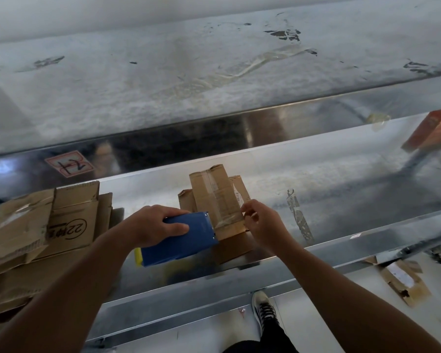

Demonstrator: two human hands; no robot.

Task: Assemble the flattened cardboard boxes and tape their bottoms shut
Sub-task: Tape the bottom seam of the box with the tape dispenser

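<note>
Crowding left of box [215,197], flattened stack [69,215]; tape dispenser [183,238] between.

The left hand [158,225] grips a blue tape dispenser [186,240] against the near end of a small cardboard box [214,197] on the metal bench [341,179]. Clear tape [210,184] runs along the box's seam. The right hand [262,222] pinches the box's right edge. Flattened cardboard boxes [61,220] lie stacked to the left, well apart.
</note>
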